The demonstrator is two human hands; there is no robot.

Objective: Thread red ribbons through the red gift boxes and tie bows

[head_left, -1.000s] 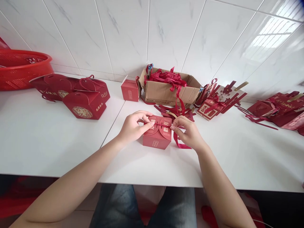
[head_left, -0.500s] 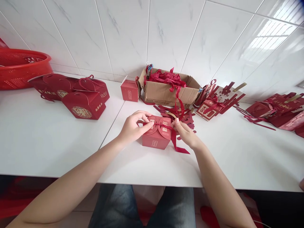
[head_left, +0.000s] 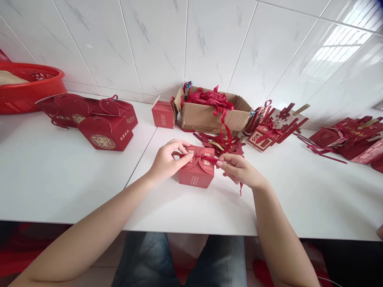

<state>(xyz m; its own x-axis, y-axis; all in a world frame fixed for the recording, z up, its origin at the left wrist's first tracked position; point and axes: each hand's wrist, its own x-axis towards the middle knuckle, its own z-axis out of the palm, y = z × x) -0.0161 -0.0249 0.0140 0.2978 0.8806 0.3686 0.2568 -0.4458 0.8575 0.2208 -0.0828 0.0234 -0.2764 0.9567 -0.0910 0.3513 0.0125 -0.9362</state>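
A small red box with rounded top flaps and pale lettering stands on the white table. Across its top runs a red ribbon, threaded through slots in the flaps. My left hand is at the box's upper left, its thumb and fingers pinching the ribbon over the left flap. To the right of the box, my right hand is closed on the ribbon and holds it taut, with a loose end hanging below the fingers.
Behind stands a cardboard box full of red ribbons, with flat red strips before it. Another small red box is beside it. Larger red boxes and a red basket stand left; decorated boxes are at right.
My right hand has shifted slightly right and turned palm-down, pulling the ribbon straighter; its loose end now hangs under the hand. A pale shape has appeared at the red basket. My left hand has barely moved.
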